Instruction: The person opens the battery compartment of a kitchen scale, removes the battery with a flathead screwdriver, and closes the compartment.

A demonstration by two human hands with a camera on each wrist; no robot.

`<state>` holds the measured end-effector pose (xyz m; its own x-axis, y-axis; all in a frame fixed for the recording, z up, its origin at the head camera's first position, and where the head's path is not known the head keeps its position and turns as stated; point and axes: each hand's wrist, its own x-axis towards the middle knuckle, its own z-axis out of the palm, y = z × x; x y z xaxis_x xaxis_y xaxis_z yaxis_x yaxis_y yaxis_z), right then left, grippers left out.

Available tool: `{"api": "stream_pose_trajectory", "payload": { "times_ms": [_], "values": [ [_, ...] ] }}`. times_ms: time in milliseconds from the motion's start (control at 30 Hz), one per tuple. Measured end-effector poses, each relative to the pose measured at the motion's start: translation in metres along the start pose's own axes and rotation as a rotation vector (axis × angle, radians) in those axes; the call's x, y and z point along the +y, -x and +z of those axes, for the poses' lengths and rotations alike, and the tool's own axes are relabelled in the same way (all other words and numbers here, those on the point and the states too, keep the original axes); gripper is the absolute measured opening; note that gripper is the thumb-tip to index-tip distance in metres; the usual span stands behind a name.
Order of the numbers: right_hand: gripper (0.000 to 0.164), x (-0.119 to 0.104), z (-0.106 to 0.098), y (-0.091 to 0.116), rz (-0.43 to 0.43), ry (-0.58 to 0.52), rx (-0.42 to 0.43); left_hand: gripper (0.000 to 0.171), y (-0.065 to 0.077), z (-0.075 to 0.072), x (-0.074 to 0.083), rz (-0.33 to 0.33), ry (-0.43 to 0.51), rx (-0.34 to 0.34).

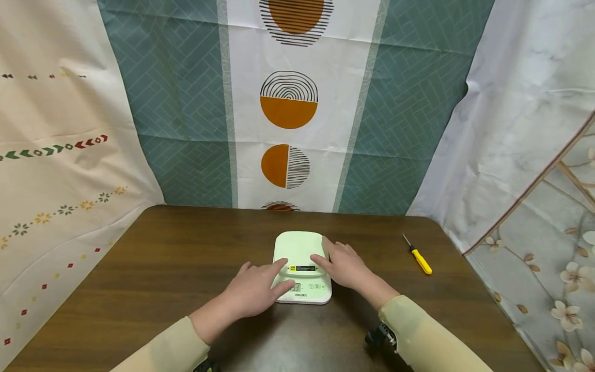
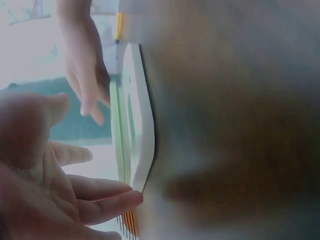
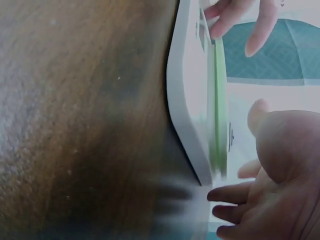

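Note:
A pale green and white kitchen scale lies flat on the brown table, its small display and buttons along the near edge. To its left is my left hand, fingers spread, thumb over the display area. In the left wrist view, fingertips of the left hand appear at the scale's side edge; firm contact cannot be told. My right hand is at the scale's right side, thumb reaching over the platform. The right wrist view has the right hand with loosely extended fingers beside the scale's corner.
A screwdriver with a yellow handle lies at the right of the table. Patterned curtains hang behind the table's far edge, and light floral cloth hangs along the right side.

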<state>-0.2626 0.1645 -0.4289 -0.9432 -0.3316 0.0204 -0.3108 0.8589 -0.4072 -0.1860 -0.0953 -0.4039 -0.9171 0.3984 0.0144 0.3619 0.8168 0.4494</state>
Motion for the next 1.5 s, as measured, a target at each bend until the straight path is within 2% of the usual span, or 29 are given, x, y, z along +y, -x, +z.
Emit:
{"api": "stream_pose_trajectory", "payload": {
  "times_ms": [233,400,600,967,1200,1500],
  "values": [
    [0.082,-0.002,-0.005,0.000,0.089,0.046,-0.016,0.066,-0.027,-0.004,-0.018,-0.071,-0.020,0.030],
    [0.083,-0.002,-0.005,-0.001,0.093,0.049,-0.034,0.070,-0.047,-0.003,-0.025,-0.124,-0.026,0.029],
    [0.082,0.000,-0.006,-0.003,0.085,0.041,-0.042,0.070,-0.061,-0.001,-0.025,-0.154,-0.032,0.017],
    [0.082,0.001,-0.002,-0.006,0.068,0.028,-0.061,0.069,-0.073,0.001,-0.022,-0.178,-0.028,-0.004],
    [0.083,0.002,-0.002,-0.008,0.078,0.021,-0.074,0.069,-0.078,0.007,-0.022,-0.157,-0.013,0.000],
    [0.083,-0.001,-0.002,-0.009,0.089,0.013,-0.061,0.070,-0.079,0.006,-0.019,-0.145,0.025,0.007]
  ]
}}
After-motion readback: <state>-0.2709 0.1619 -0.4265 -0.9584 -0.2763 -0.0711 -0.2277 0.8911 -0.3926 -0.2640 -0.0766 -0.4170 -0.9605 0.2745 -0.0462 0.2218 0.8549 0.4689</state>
